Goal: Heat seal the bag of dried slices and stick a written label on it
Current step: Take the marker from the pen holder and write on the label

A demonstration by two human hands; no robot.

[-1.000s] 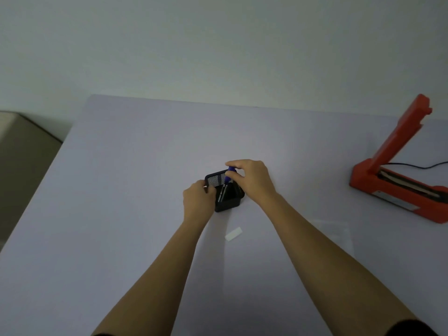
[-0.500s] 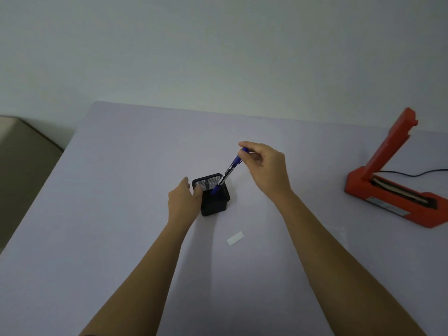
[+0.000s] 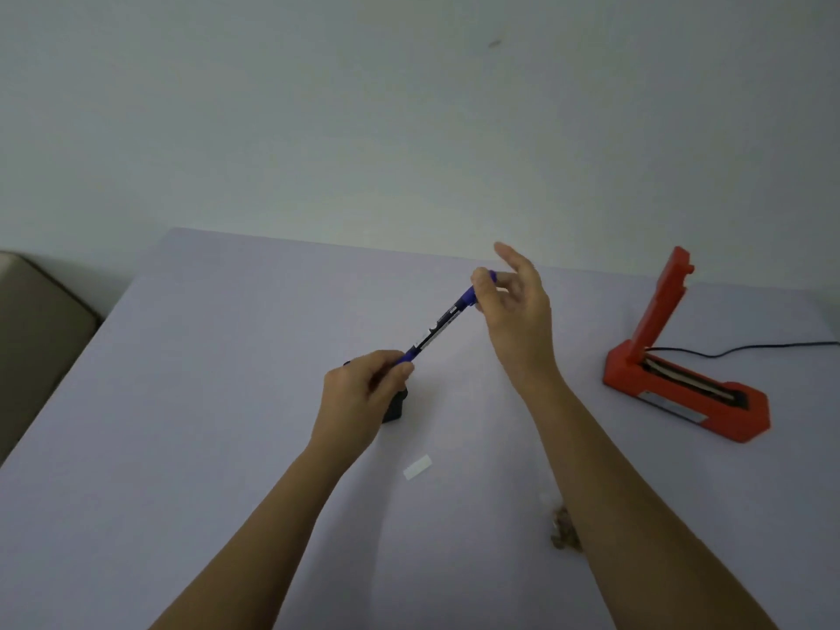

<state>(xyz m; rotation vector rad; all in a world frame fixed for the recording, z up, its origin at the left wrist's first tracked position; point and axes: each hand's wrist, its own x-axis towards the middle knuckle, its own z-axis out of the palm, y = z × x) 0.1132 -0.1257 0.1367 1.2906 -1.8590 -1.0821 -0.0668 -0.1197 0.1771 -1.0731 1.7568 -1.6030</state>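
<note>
- The fingers (image 3: pixel 400 368) of the left hand (image 3: pixel 359 393) are curled and pinch the lower end of a blue pen (image 3: pixel 438 325).
- On the right hand (image 3: pixel 513 311), the thumb and one finger pinch the upper, capped end of the same pen. The other fingers are spread and point upward.
- The pen is held in the air between both hands, tilted, with its upper end toward the red heat sealer (image 3: pixel 682 393) and well apart from it.
- Under the left hand a black pen holder (image 3: pixel 394 409) stands on the tabletop (image 3: pixel 227 402). Only one corner of it shows (the hand covers the rest), far to the left of the heat sealer.
- A small white label (image 3: pixel 417 467) lies flat on the tabletop, left of the heat sealer and nearer to the person, touched by no hand.
- The bag of dried slices (image 3: pixel 563 534) lies on the tabletop, also nearer to the person than the heat sealer and to its left. The right forearm hides most of it, so only some brown slices and a clear edge show.
- The heat sealer has its lid arm raised upright, and a black cable (image 3: pixel 750 347) runs from it to the right.
- Behind the heat sealer there is a plain pale wall (image 3: pixel 409 129).
</note>
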